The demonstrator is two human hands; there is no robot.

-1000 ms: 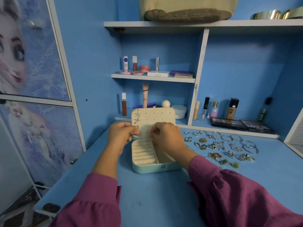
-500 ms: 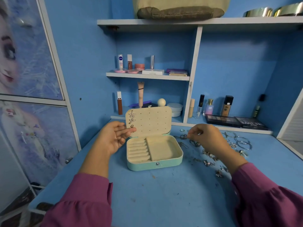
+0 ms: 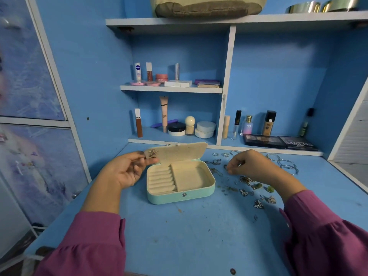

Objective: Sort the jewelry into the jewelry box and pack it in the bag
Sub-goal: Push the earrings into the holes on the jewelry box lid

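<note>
A person's left hand [image 3: 127,172] pinched the left edge of the lid of an open jewelry box [image 3: 180,193] on a blue desk [image 3: 199,236], bare desktop lying toward the near edge. Just right of the box, the right hand [image 3: 251,166] curled its fingertips [image 3: 229,169] onto scattered jewelry [image 3: 256,188]; whether they gripped a piece could not be told.

A blue desk [image 3: 199,236] carried white-edged shelving [image 3: 171,89] at twelve o'clock. The shelves held cosmetics: a Nivea stick [image 3: 137,72], a beige tube [image 3: 164,113] and a foundation bottle [image 3: 268,122]. Two dark eyeshadow palettes [image 3: 278,142] lay flat at one o'clock.
</note>
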